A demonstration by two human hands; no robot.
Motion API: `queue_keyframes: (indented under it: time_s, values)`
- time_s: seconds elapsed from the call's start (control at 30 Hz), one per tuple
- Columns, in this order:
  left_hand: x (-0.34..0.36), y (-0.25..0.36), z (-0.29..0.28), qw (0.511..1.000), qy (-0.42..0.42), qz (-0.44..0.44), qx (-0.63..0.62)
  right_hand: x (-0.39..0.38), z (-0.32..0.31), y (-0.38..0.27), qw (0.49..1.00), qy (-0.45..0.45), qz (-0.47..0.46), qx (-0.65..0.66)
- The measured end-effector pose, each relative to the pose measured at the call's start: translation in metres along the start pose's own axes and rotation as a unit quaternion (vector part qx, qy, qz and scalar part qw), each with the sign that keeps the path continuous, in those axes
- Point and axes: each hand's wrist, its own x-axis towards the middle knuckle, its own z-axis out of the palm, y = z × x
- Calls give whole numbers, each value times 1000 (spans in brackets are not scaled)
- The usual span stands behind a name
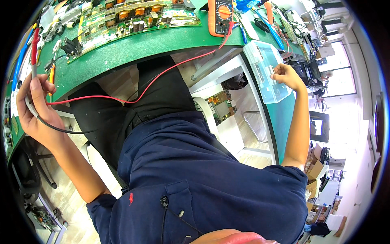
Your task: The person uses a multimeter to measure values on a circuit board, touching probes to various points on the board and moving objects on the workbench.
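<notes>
My left hand (pixel 40 107), raised at the left over the bench edge, is closed around multimeter test probes. A red probe (pixel 34 51) points up out of the fingers. A red lead (pixel 150 87) and a black lead (pixel 67 131) trail from this hand. The red one runs across above my lap to an orange multimeter (pixel 222 20) at the top. My right hand (pixel 287 77) is at a clear bluish plastic box (pixel 266 55) on the right. Its thumb and fingers are pinched together over the box; what is between them is too small to make out.
A long green circuit board (pixel 134 30) with copper coils and capacitors lies on the green bench (pixel 122 51). Pens, tools and cables (pixel 280 36) clutter the top right. Below the bench, another circuit board (pixel 221 107) sits on a shelf. A black chair (pixel 30 162) stands at lower left.
</notes>
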Motion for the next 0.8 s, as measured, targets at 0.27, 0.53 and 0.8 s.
queue_keyframes:
  time_s: [0.27, 0.53, 0.8]
  values:
    - [4, -6, -9, 1000, -3, 4, -21, 5, 20, -22, 992, -40, -5, 116]
    - [8, -2, -9, 1000, 8, 7, -15, 0, 18, -31, 989, -47, -6, 143]
    - [5, 15, -4, 994, 93, -28, 52, 5, 26, -33, 996, -20, -70, 55]
